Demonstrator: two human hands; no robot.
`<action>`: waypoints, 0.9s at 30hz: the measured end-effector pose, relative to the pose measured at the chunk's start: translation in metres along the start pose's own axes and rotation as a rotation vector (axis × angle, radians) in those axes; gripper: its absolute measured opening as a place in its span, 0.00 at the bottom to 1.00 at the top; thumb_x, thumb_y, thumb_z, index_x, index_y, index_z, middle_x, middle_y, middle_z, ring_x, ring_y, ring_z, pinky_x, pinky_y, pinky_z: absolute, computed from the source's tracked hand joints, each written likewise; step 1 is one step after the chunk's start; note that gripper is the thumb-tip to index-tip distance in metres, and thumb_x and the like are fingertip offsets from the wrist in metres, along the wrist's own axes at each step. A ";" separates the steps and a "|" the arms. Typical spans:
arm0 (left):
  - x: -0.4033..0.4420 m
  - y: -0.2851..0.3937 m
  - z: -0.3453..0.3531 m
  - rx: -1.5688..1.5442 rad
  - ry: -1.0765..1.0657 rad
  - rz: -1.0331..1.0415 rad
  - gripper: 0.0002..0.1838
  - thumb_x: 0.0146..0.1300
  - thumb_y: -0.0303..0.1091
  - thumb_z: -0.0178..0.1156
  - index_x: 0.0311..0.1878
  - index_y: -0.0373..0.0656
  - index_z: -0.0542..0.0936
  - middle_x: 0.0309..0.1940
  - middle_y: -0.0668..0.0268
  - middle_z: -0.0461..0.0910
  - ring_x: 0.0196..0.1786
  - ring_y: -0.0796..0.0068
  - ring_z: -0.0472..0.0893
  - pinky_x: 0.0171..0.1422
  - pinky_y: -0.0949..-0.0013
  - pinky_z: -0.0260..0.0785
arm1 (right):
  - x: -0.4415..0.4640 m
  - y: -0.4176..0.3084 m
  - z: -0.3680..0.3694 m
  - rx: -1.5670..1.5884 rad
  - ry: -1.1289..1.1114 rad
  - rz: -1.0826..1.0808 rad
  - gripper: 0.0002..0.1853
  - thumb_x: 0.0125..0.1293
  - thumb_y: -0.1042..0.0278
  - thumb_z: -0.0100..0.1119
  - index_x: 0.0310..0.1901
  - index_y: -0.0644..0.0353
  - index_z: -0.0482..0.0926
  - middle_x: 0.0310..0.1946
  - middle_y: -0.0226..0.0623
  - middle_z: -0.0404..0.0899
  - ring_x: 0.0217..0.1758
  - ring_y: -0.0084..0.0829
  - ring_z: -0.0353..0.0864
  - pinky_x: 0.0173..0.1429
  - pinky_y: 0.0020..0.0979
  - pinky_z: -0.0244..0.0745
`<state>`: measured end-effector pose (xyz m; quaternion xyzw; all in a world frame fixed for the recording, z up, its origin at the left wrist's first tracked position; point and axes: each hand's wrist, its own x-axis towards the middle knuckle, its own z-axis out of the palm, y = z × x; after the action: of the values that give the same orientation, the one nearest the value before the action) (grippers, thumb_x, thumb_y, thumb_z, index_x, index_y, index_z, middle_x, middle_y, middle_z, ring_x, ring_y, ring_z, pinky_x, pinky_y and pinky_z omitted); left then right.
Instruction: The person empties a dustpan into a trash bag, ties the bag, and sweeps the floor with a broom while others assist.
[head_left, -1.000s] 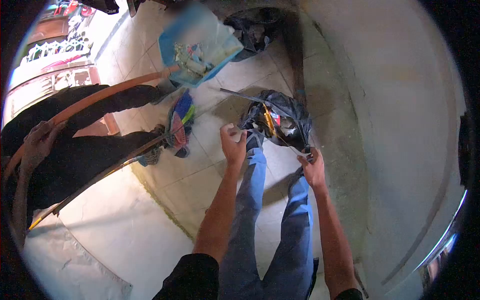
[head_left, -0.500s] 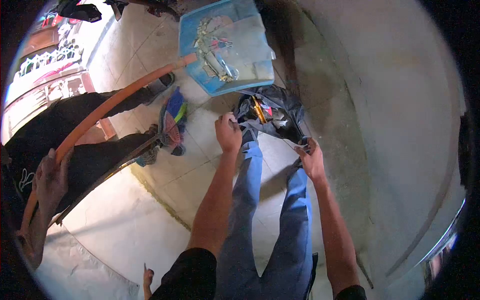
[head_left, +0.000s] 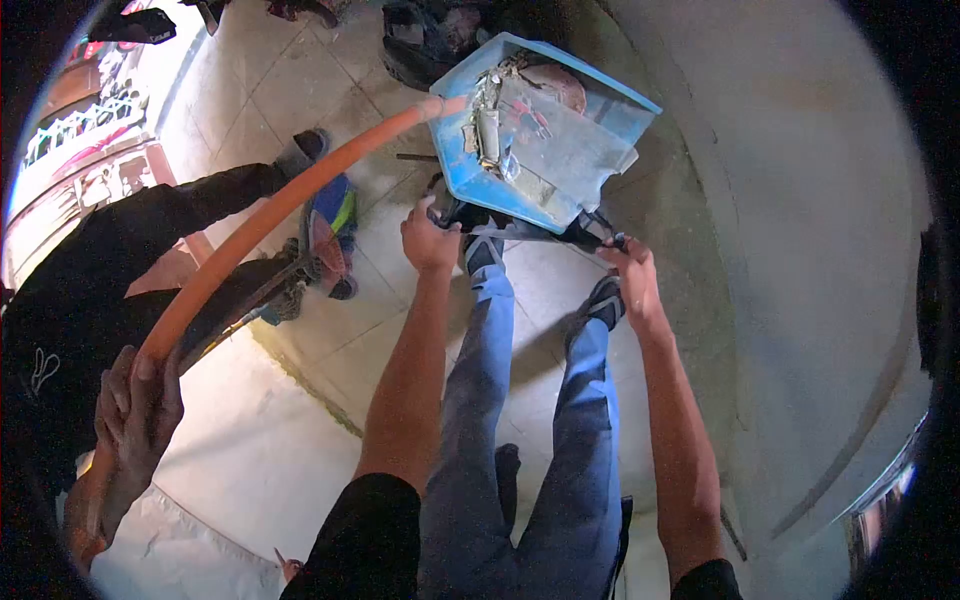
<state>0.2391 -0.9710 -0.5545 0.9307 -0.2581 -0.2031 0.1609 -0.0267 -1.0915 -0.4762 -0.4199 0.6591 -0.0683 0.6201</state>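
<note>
My left hand (head_left: 431, 240) is closed on one side of the rim of a black plastic bag (head_left: 588, 229). My right hand (head_left: 630, 268) pinches the opposite side, so the rim is stretched between them. Over the bag's mouth sits a blue dustpan (head_left: 468, 182), hiding most of the bag and its contents. The dustpan holds crumpled scraps (head_left: 488, 135), a pale flat sheet (head_left: 560, 150) and small red bits. Its long orange handle (head_left: 260, 222) runs to the left, gripped by another person's hand (head_left: 140, 415).
Another person's dark-trousered legs (head_left: 150, 225) and a colourful shoe (head_left: 328, 230) are at the left. A dark bundle (head_left: 425, 40) lies behind the dustpan. The pale wall (head_left: 830, 250) rises on the right. My feet stand on the tiled floor (head_left: 390, 290) below the bag.
The dustpan has moved right and toward me, tilting over the bag and covering the contents seen before. My left hand has shifted slightly left, my right slightly up. Both still hold the bag.
</note>
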 end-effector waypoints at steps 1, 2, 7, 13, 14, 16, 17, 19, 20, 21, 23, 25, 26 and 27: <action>0.003 0.002 0.001 0.061 -0.074 0.058 0.30 0.37 0.32 0.74 0.48 0.46 0.75 0.44 0.61 0.77 0.50 0.53 0.73 0.51 0.55 0.67 | 0.002 -0.005 -0.002 0.029 -0.011 0.017 0.11 0.55 0.66 0.62 0.37 0.63 0.76 0.31 0.32 0.77 0.35 0.26 0.72 0.42 0.27 0.67; 0.003 0.004 0.000 0.121 -0.144 0.118 0.35 0.35 0.32 0.75 0.52 0.43 0.73 0.46 0.57 0.77 0.52 0.51 0.73 0.55 0.55 0.66 | 0.001 -0.009 -0.001 0.056 0.027 -0.013 0.11 0.54 0.65 0.61 0.36 0.63 0.76 0.30 0.31 0.77 0.31 0.26 0.71 0.39 0.28 0.66; 0.000 0.015 0.003 0.067 -0.169 0.191 0.41 0.36 0.24 0.68 0.59 0.36 0.65 0.49 0.50 0.71 0.57 0.47 0.67 0.63 0.55 0.60 | 0.015 -0.011 -0.013 -0.029 -0.012 -0.015 0.11 0.53 0.63 0.60 0.33 0.63 0.78 0.28 0.32 0.78 0.31 0.27 0.71 0.38 0.30 0.66; -0.025 0.022 0.011 -0.248 -0.118 0.141 0.42 0.37 0.18 0.61 0.63 0.32 0.60 0.52 0.46 0.66 0.59 0.43 0.64 0.67 0.55 0.57 | 0.013 -0.002 -0.017 -0.052 -0.033 -0.020 0.11 0.54 0.63 0.59 0.33 0.62 0.78 0.30 0.32 0.77 0.35 0.26 0.71 0.40 0.29 0.65; -0.026 0.023 0.013 -0.279 -0.092 0.091 0.41 0.38 0.17 0.59 0.62 0.32 0.60 0.52 0.46 0.66 0.59 0.43 0.64 0.67 0.55 0.57 | 0.013 -0.001 -0.017 -0.074 -0.053 -0.003 0.11 0.56 0.63 0.58 0.35 0.62 0.77 0.33 0.33 0.77 0.39 0.26 0.73 0.44 0.30 0.67; -0.023 0.018 0.020 -0.296 -0.065 0.070 0.41 0.38 0.18 0.59 0.62 0.32 0.60 0.52 0.45 0.66 0.58 0.43 0.65 0.67 0.55 0.57 | 0.013 -0.004 -0.016 -0.062 -0.055 0.007 0.11 0.56 0.63 0.58 0.35 0.62 0.77 0.33 0.32 0.77 0.39 0.26 0.73 0.44 0.30 0.67; -0.021 0.016 0.023 -0.308 -0.034 0.053 0.41 0.37 0.18 0.58 0.62 0.32 0.60 0.52 0.45 0.66 0.58 0.43 0.65 0.67 0.55 0.57 | 0.013 -0.005 -0.016 -0.043 -0.058 0.013 0.11 0.56 0.63 0.58 0.35 0.61 0.77 0.33 0.32 0.77 0.39 0.27 0.73 0.44 0.30 0.66; -0.016 0.011 0.023 -0.297 -0.037 0.054 0.41 0.37 0.18 0.60 0.63 0.32 0.60 0.51 0.46 0.66 0.57 0.43 0.66 0.67 0.54 0.58 | 0.012 -0.006 -0.016 -0.029 -0.056 0.023 0.11 0.56 0.63 0.57 0.35 0.61 0.77 0.33 0.32 0.77 0.39 0.27 0.73 0.44 0.30 0.66; -0.015 0.009 0.023 -0.285 -0.038 0.063 0.42 0.37 0.18 0.61 0.63 0.32 0.60 0.50 0.46 0.66 0.56 0.44 0.67 0.66 0.54 0.58 | 0.012 -0.005 -0.015 -0.008 -0.051 0.029 0.10 0.56 0.63 0.57 0.36 0.61 0.77 0.33 0.32 0.77 0.40 0.27 0.73 0.44 0.30 0.66; -0.015 0.011 0.021 -0.283 -0.036 0.065 0.42 0.37 0.18 0.61 0.63 0.32 0.60 0.50 0.46 0.66 0.56 0.44 0.67 0.66 0.54 0.58 | 0.012 -0.004 -0.015 -0.006 -0.052 0.027 0.10 0.56 0.63 0.57 0.36 0.61 0.77 0.33 0.32 0.77 0.40 0.27 0.73 0.44 0.30 0.66; -0.016 0.015 0.014 -0.298 -0.092 0.069 0.43 0.38 0.19 0.63 0.64 0.33 0.60 0.50 0.48 0.67 0.54 0.47 0.68 0.61 0.55 0.63 | 0.009 -0.006 -0.015 -0.041 -0.035 0.021 0.10 0.56 0.64 0.57 0.35 0.60 0.77 0.33 0.31 0.77 0.39 0.26 0.72 0.44 0.30 0.66; -0.019 0.022 0.009 -0.315 -0.082 0.064 0.43 0.39 0.20 0.64 0.64 0.33 0.60 0.50 0.49 0.67 0.54 0.49 0.69 0.58 0.56 0.66 | 0.008 -0.004 -0.015 -0.010 -0.031 0.012 0.10 0.57 0.63 0.57 0.35 0.60 0.77 0.33 0.30 0.77 0.38 0.25 0.72 0.44 0.30 0.66; -0.020 0.026 0.007 -0.329 -0.070 0.060 0.43 0.39 0.20 0.64 0.64 0.34 0.60 0.50 0.50 0.67 0.53 0.51 0.69 0.55 0.57 0.69 | 0.008 -0.003 -0.016 0.022 -0.029 0.000 0.10 0.57 0.63 0.57 0.34 0.60 0.77 0.33 0.30 0.77 0.38 0.25 0.72 0.44 0.30 0.66; -0.021 0.026 0.010 -0.331 -0.071 0.060 0.43 0.39 0.20 0.64 0.64 0.34 0.60 0.50 0.50 0.67 0.53 0.51 0.69 0.55 0.57 0.69 | 0.011 -0.001 -0.018 0.021 -0.028 0.000 0.10 0.57 0.63 0.57 0.34 0.60 0.77 0.33 0.30 0.77 0.38 0.25 0.72 0.44 0.30 0.66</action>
<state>0.2078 -0.9828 -0.5463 0.8756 -0.2546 -0.2706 0.3087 -0.0404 -1.1066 -0.4798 -0.4144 0.6495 -0.0695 0.6337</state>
